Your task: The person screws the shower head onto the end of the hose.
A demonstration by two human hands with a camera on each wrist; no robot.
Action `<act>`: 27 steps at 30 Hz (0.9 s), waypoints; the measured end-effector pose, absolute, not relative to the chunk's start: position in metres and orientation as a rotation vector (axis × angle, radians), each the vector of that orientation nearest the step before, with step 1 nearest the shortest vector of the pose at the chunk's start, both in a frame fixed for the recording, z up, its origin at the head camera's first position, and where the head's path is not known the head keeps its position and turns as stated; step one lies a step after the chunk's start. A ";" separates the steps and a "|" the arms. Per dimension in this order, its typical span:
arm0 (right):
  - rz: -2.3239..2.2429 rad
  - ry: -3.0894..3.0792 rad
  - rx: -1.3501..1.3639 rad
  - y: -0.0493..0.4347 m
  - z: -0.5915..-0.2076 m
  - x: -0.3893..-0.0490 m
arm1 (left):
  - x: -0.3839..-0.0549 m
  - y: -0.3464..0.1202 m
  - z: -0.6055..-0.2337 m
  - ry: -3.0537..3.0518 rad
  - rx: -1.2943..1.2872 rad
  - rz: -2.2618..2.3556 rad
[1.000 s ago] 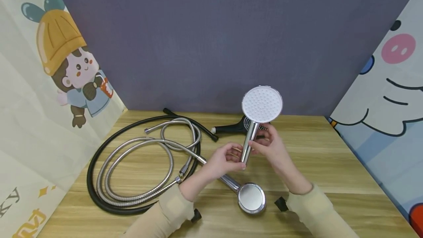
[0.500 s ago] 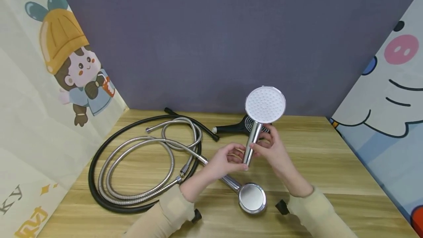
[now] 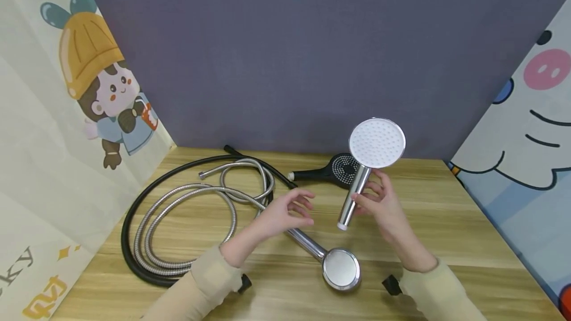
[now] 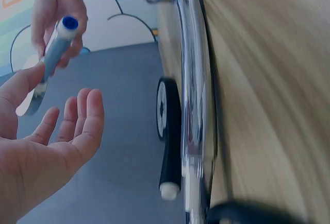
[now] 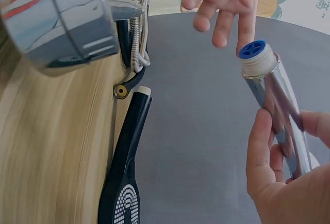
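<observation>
My right hand [image 3: 385, 207] grips the chrome handle of a shower head [image 3: 377, 142] with a round white spray face, held up over the table. In the right wrist view the handle's lower end shows a white threaded neck with a blue insert [image 5: 252, 49]. My left hand [image 3: 285, 214] is off the handle, its fingers relaxed and a little bent, a short gap to the left of it. Below that hand lies a second chrome shower head [image 3: 341, 269], joined to a metal hose. A black shower head [image 3: 343, 170] lies behind, its white connector pointing left.
Coiled metal hose [image 3: 149, 232] and a black hose [image 3: 126, 241] take up the left side of the wooden table [image 3: 468, 241]. A grey panel [image 3: 285, 53] stands at the back, with cartoon-printed sheets on both sides.
My left hand has let go of the handle's lower end and drawn back left. My right hand has carried the white-faced shower head slightly to the right.
</observation>
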State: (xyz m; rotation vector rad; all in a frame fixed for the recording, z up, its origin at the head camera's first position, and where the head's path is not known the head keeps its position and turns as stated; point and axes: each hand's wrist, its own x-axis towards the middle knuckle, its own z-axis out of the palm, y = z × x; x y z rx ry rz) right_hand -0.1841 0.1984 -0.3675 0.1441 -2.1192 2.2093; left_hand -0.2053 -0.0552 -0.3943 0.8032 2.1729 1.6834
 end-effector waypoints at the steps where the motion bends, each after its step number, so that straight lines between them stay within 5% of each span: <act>1: 2.214 -2.116 0.140 0.200 -0.368 -0.184 | -0.207 -0.059 -0.394 2.187 0.813 1.675; 27: 2.229 -2.077 0.146 0.218 -0.371 -0.180 | -0.285 -0.139 -0.393 2.695 0.985 1.143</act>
